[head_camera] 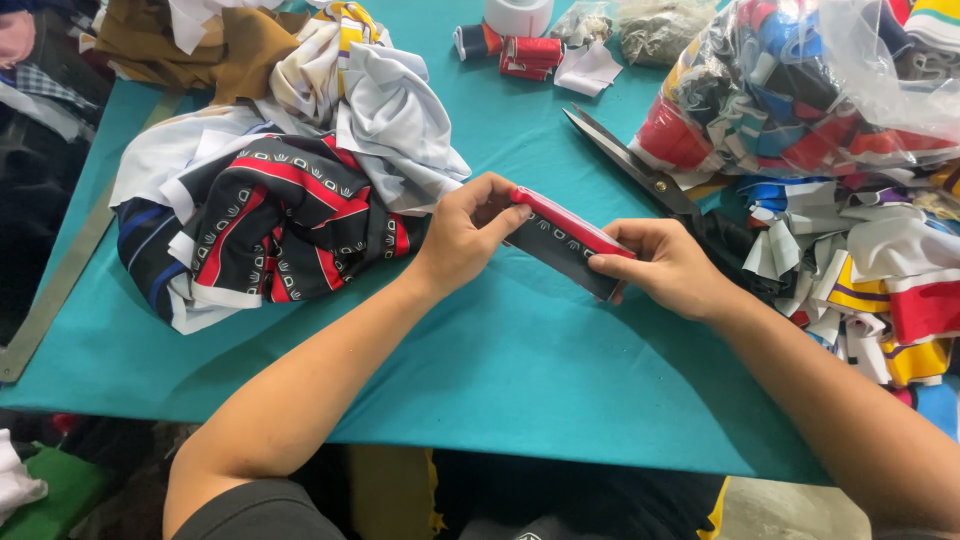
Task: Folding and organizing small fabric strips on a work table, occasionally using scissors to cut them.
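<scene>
Folded fabric strip, black with a red edge and small white marks, held just above the table near its centre, slanting from upper left down to lower right.

Left hand: fingers curled, thumb and fingertips pinched on the upper left end of the strip, at the red edge. Right hand: fingers closed over the lower right end, thumb lying along the top. Both hands clamped on the strip, one at each end, a stretch of strip bare between them.

Scissors: dark, lying on the table just beyond the right hand, blades nearly together, tip pointing up and left. Handles partly hidden by fabric.

Containers: clear plastic bag at upper right, lying on its side, stuffed with fabric pieces in red, blue, white and black. Below it a loose heap of scraps in white, yellow, red and blue spills along the right edge of the table, close beside the right forearm.

Left of the hands: garment pile, black and red patterned cloth with white cloth over it, close to the left hand. Behind it brown and white fabric at the far left corner.

Far edge: small red and black rolled pieces, a white roll cut off by the frame.

Open room: bare teal cloth under and in front of both forearms down to the near edge. A metal ruler lies along the left edge.
</scene>
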